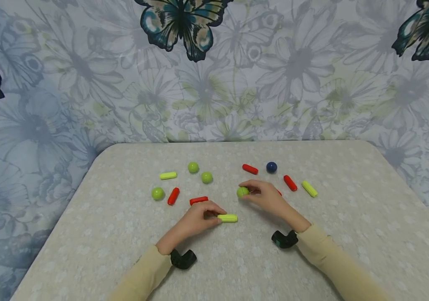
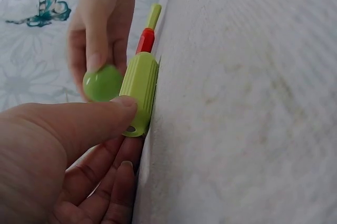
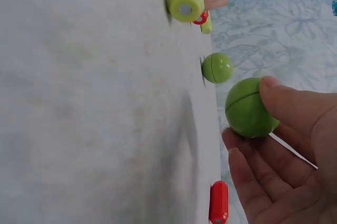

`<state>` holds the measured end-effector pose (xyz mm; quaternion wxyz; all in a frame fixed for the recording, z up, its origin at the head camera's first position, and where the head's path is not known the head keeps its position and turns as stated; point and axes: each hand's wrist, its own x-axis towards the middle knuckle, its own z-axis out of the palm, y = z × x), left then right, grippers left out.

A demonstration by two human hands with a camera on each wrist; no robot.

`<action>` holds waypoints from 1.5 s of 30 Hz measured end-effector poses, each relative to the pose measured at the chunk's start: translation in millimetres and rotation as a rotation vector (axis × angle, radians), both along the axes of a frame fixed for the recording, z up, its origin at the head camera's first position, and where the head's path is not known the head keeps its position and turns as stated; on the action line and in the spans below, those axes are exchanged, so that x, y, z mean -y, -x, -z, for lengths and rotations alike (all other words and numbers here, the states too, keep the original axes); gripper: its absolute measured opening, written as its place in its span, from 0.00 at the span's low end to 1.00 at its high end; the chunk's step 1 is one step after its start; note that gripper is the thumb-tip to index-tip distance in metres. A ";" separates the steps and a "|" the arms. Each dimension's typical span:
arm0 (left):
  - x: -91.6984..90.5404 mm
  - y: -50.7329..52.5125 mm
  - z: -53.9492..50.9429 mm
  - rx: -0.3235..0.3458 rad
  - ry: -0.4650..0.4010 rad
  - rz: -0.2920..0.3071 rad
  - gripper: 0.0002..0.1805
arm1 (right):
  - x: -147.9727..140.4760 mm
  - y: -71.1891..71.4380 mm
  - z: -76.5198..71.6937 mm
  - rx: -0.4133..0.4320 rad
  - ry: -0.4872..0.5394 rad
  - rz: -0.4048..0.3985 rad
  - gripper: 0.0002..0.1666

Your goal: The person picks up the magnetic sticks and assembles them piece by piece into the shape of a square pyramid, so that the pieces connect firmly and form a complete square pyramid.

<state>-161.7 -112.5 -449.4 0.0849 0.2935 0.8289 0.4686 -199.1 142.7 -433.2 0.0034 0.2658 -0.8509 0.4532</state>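
Observation:
At the near middle of the table in the head view, the left hand (image 1: 196, 219) pinches one end of a yellow-green stick (image 1: 229, 218) between thumb and fingers. The left wrist view shows the thumb on the ribbed side of this stick (image 2: 141, 89), which lies at the cloth. Farther right, the right hand (image 1: 268, 200) holds a green ball (image 1: 242, 192) between thumb and fingertips. In the right wrist view this ball (image 3: 249, 109) appears off the cloth. A red stick (image 1: 199, 200) lies just beyond the left hand; another is mostly hidden behind the right hand.
On the left of the table are green balls (image 1: 158, 193), a red stick (image 1: 173, 196) and a yellow-green stick (image 1: 168, 175). Farther right lie a dark blue ball (image 1: 271, 167), red sticks (image 1: 290, 183) and a yellow-green stick (image 1: 309, 189). A patterned cloth wall stands behind.

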 end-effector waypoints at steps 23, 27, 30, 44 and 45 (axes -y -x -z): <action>-5.9 -17.5 -37.0 0.034 -0.044 -0.027 0.12 | -5.0 -47.0 20.1 0.047 0.009 -0.068 0.20; -5.6 -17.7 -37.8 0.027 -0.054 -0.026 0.12 | -5.5 -47.4 21.7 0.041 0.007 -0.057 0.20; -5.4 -17.2 -36.0 0.031 -0.057 -0.029 0.12 | -5.7 -47.8 21.6 0.036 0.011 -0.061 0.20; 50.6 12.7 -29.9 0.008 -0.148 -0.080 0.14 | -3.9 -53.6 23.1 0.015 0.019 -0.060 0.21; 59.3 15.3 -33.1 -0.013 -0.155 -0.109 0.14 | -3.0 -55.0 18.3 0.013 0.023 -0.063 0.20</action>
